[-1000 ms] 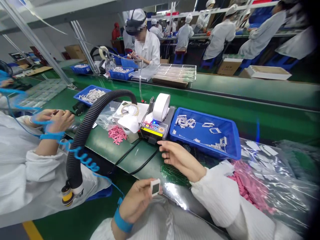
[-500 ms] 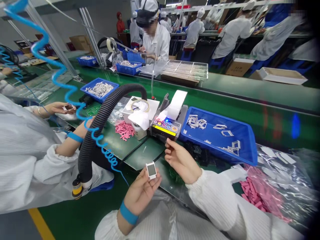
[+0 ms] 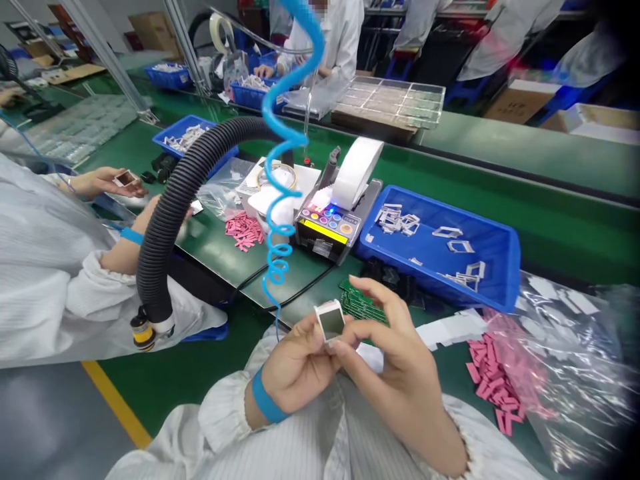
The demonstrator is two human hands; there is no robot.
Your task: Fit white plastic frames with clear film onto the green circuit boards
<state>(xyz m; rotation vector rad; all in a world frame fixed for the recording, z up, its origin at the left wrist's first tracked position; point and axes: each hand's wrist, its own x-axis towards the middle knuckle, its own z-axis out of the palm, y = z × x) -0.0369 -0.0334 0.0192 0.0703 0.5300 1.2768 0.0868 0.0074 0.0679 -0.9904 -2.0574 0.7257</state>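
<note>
From where I sit, I look through the head camera at two bare hands on the near side. My left hand [image 3: 303,367] wears a blue band [image 3: 267,398] on its wrist. Its fingers grasp a small white frame with a dark screen [image 3: 331,323], which is tilted up between the two hands. My right hand [image 3: 400,353] is just beside it. The thumb and first finger come to the screen's near right corner, but I cannot tell if they pinch it. The other fingers are spread out.

Just past the right hand, a stack of green boards [image 3: 361,303] lies on the tabletop [image 3: 213,250]. Farther off is a tape machine [image 3: 325,230] with a big white roll [image 3: 357,173] on top. To its right is a blue tray [image 3: 430,280] with thin white frames [image 3: 459,247] in it. On the right, pink strips [image 3: 493,380] lie by a clear bag [image 3: 575,373]. More pink pieces [image 3: 245,230] lie left of the machine. A curly blue cord [image 3: 280,143] hangs in front. Far left, a co-worker's hand [image 3: 103,181] holds another framed piece [image 3: 126,178].
</note>
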